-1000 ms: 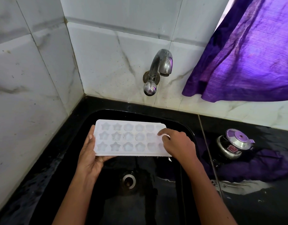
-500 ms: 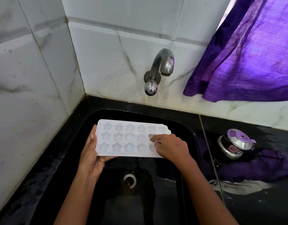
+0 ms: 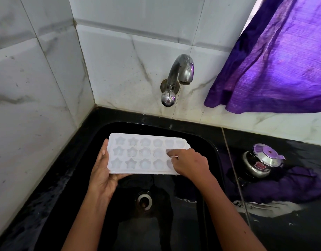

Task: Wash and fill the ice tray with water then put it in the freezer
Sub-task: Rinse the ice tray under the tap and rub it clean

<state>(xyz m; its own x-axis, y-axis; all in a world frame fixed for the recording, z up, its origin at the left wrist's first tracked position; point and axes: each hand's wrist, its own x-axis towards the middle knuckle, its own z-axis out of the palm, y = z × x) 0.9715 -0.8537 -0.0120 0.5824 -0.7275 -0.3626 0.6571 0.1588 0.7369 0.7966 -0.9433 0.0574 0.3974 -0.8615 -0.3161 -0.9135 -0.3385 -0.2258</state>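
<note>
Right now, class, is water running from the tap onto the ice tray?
No, no stream falls from the tap toward the ice tray.

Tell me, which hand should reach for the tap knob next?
Probably the right hand. It lies on top of the right end of the ice tray, nearer the tap knob, while the left hand supports the tray from beneath its left end, so it looks less free to let go.

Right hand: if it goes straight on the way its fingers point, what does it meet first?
The ice tray: the right hand touches its moulds; sliding leftward, it would probably reach the left hand.
</note>
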